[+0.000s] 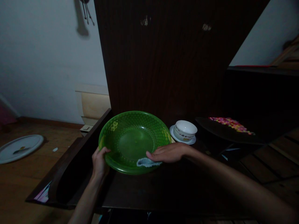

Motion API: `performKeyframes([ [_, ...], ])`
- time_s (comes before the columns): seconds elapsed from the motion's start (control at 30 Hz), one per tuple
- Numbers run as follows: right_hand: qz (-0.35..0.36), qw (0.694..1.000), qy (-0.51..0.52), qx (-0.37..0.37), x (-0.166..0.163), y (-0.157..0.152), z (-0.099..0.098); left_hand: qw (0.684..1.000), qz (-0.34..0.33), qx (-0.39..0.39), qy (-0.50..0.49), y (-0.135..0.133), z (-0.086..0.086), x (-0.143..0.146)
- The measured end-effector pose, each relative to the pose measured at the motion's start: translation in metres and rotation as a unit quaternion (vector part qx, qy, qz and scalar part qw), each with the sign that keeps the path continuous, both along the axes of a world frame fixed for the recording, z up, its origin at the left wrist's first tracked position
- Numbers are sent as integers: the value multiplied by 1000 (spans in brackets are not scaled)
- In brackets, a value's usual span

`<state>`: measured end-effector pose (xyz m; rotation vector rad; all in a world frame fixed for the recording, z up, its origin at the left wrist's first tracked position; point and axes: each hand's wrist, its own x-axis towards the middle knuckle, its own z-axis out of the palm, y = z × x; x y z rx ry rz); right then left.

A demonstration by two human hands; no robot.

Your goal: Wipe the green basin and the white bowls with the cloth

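A large green plastic basin (136, 140) with a woven pattern and yellow flowers is tilted toward me above the dark desk. My left hand (100, 161) grips its left rim, the thumb on the inner side and the fingers hidden behind. A light blue-grey cloth (146, 162) lies against the basin's inner wall near the front rim. My right hand (165, 152) presses on this cloth, thumb along its top; its other fingers are partly hidden.
Stacked white bowls (186, 128) stand on a white plate (192, 140) right of the basin. A dark raised edge (79, 149) borders the desk's left side. Pink and yellow flower decoration (231, 123) shows at right. A white oval lid-like object (22, 147) lies on the wooden floor.
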<state>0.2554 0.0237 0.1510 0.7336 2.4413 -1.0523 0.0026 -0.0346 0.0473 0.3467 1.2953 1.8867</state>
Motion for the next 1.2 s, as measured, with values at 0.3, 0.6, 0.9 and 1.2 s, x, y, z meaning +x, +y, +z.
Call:
performKeyframes([
  [0.3,13,985,143,98,-11,-44,-3,1000,-12,-11,18,-2,-2,-1],
  [0.6,-93,867,304,383,-33,-84,-62,998,-21,-18,51,-1,-7,-6],
  [0.9,-147,858,172,460,-65,-92,-81,986,7,-29,162,-4,-16,-13],
  [1.2,-75,887,98,446,-85,-86,-52,898,118,1,423,-11,-16,-19],
])
